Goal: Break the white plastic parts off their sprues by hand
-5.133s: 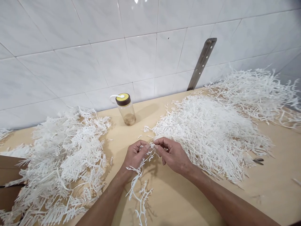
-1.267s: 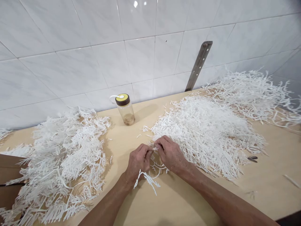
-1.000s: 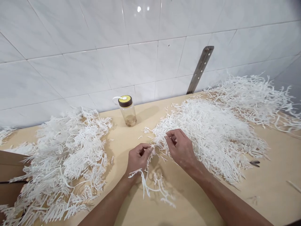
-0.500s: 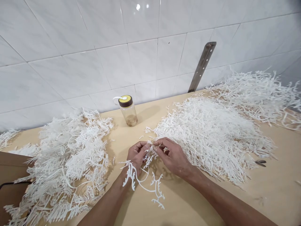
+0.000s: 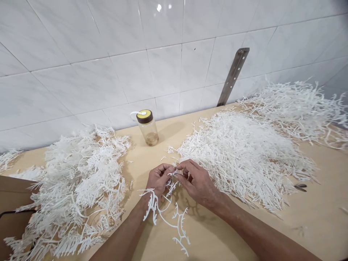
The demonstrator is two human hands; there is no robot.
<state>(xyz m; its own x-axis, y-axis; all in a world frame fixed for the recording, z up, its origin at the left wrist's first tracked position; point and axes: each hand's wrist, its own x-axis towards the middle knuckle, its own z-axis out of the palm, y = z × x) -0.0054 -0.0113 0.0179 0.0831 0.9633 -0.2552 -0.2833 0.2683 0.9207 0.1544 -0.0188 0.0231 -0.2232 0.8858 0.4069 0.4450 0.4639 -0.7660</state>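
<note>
My left hand [image 5: 158, 179] and my right hand [image 5: 196, 182] meet over the middle of a wooden bench [image 5: 206, 235], fingers pinched together on a white branched plastic sprue [image 5: 171, 217]. The sprue's bare stem and side twigs trail down toward me from the fingertips. Just right of my right hand lies a big heap of loose white sticks [image 5: 244, 152]. To the left of my left hand lies a heap of tangled white branched sprues [image 5: 73, 188].
A clear bottle with a yellow and brown cap [image 5: 147, 127] stands by the tiled wall. A metal bracket [image 5: 233, 75] leans on the wall. Another white heap [image 5: 299, 108] lies at the far right. Small dark pliers [image 5: 299, 187] lie on the bench right. Cardboard [image 5: 11, 203] sits at the left edge.
A second ago my right hand reached out over the stick heap, then came back to my left hand. Both hands now pinch the sprue, and its trailing stem has swung about below them.
</note>
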